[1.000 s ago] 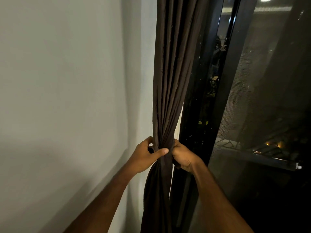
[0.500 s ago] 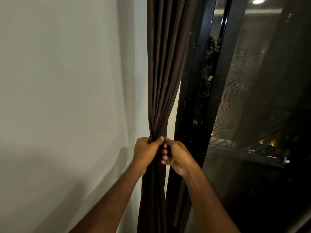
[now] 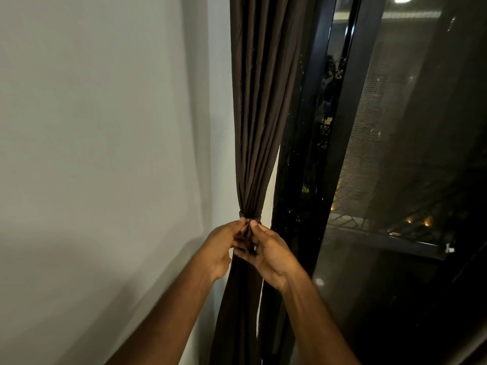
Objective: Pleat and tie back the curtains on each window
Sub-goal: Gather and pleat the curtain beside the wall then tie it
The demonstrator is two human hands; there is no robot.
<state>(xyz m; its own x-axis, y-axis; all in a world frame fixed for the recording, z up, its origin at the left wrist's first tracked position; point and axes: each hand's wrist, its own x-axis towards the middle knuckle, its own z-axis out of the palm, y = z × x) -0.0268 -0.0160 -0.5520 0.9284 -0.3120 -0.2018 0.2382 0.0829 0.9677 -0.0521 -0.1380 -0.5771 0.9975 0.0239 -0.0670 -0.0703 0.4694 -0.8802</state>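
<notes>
You are standing close to the pale wall [image 3: 92,154], with the dark window [image 3: 395,154] and its black frame [image 3: 340,127] filling the right side. Between them the brown curtain [image 3: 259,101] is hanging from above in long pleats that are narrowing to a tight waist, then spreading again below your forearms.

At that waist a narrow tie band [image 3: 249,215] of the same brown is circling the bundle, just above your fingertips. Your left hand [image 3: 220,248] is pinching the cloth on the wall side, thumb and forefinger closed on it. Your right hand [image 3: 268,250] is meeting it from the window side, fingers curled around what looks like the loose end of the tie; the shadow between your hands is hiding exactly which strand each is holding.

This looks like the fastening step. Be keeping the pleats stacked flat while you are cinching, pulling both ends evenly so the band is not sliding down. Watch that the outer fold by the frame is not slipping free.

No container of any kind is showing here, so nothing is being held in one.
</notes>
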